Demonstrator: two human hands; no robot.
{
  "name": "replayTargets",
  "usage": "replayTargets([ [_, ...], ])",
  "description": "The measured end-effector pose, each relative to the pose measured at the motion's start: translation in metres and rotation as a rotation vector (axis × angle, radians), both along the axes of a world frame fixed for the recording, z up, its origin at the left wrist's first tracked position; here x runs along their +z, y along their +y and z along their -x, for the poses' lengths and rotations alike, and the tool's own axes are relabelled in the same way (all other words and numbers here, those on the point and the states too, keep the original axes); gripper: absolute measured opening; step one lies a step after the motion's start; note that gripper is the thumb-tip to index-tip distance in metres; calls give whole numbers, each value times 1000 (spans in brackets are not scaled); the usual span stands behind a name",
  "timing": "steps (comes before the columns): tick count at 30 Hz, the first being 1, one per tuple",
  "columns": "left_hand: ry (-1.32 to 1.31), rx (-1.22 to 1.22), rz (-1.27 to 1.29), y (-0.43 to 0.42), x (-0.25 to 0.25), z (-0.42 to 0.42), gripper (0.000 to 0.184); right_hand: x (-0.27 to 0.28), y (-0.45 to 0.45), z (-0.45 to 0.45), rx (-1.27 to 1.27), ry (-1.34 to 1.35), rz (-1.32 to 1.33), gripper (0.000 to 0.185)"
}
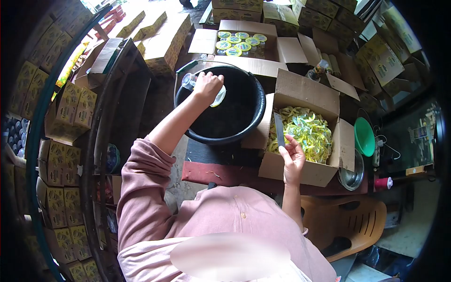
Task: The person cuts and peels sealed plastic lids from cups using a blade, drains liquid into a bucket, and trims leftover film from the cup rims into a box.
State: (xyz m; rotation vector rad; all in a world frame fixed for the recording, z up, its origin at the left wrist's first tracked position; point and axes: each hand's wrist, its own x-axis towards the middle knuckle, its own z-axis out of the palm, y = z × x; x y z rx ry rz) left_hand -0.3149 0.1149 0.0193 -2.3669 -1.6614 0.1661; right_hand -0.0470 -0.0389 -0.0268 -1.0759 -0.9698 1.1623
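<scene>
Over the black bucket, my left hand is closed on a clear plastic cup, its fingers pointing down. A round yellow-edged lid shows just below that hand. My right hand holds a flat grey blade upright between thumb and fingers. The blade is at the left side of an open carton filled with yellow and green strips. Whether the lid is attached to the cup I cannot tell.
Behind the bucket, an open carton holds several yellow-lidded cups. A green bowl and a metal bowl lie right of the strips. An orange chair stands at the lower right. Stacked cartons line the left.
</scene>
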Motion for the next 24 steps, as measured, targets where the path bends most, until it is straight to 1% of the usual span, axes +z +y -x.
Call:
replayTargets([
  [3, 14, 0, 2, -5, -7, -2, 37, -1, 2, 3, -4, -8, -28, 35],
  [5, 98, 31, 133, -16, -25, -7, 43, -2, 4, 5, -9, -12, -38, 34],
  [6, 137, 68, 277, -23, -31, -10, 49, -2, 4, 5, -11, -14, -38, 34],
  [7, 239, 140, 588, -25, -26, -17, 52, -2, 5, 6, -12, -14, -42, 34],
  [8, 298, 158, 710, -30, -24, -17, 52, 2, 5, 7, -19, -17, -34, 34],
  [9, 340, 172, 733, -27, -25, -17, 52, 2, 6, 7, -20, -13, -34, 34],
  [11, 224, 248, 629, -19, -21, -11, 51, 2, 7, 6, -19, -7, -30, 34],
  [13, 143, 227, 415, -21, -18, -14, 49, 2, 8, 8, -28, 0, -32, 34],
  [15, 257, 126, 822, -27, -18, -13, 47, 2, 10, 11, -36, 21, -32, 34],
  [17, 121, 203, 680, -26, -18, -11, 46, 2, 11, 11, -22, 63, -23, 35],
  [20, 187, 199, 1010, -21, -13, -11, 56, -8, 17, 8, -5, 135, -15, 35],
  [23, -43, 235, 668, -28, -16, -6, 48, -8, 22, 8, 54, 265, 36, 35],
  [24, 4, 252, 749, -35, 0, -9, 46, -7, 23, 9, 63, 287, 60, 35],
])
